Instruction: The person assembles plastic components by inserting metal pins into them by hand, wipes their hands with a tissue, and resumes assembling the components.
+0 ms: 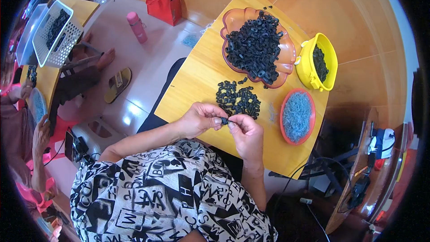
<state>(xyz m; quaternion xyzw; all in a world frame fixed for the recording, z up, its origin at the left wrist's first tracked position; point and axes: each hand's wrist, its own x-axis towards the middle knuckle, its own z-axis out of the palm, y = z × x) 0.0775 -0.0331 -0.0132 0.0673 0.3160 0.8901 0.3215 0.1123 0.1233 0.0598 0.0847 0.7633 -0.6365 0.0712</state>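
In the head view, my left hand (199, 119) pinches a small black ring-like part (224, 120) between thumb and index finger. My right hand (247, 135) meets it from the right, its thumb and index finger closed at the part's edge; whatever is between those fingertips is too small to make out. Just beyond my fingers, a loose pile of small black parts (237, 99) lies on the wooden table (197, 80). Farther back, an orange scalloped tray (286, 49) holds a large heap of black ring-like parts (254, 45).
A red oval dish (283, 127) of fine grey-blue pieces (297, 116) and a yellow container (304, 65) with black parts stand at right. On the left, another person (40, 130) sits near a white basket (42, 54). A pink bottle (137, 28) and red bag (163, 6) are on the floor.
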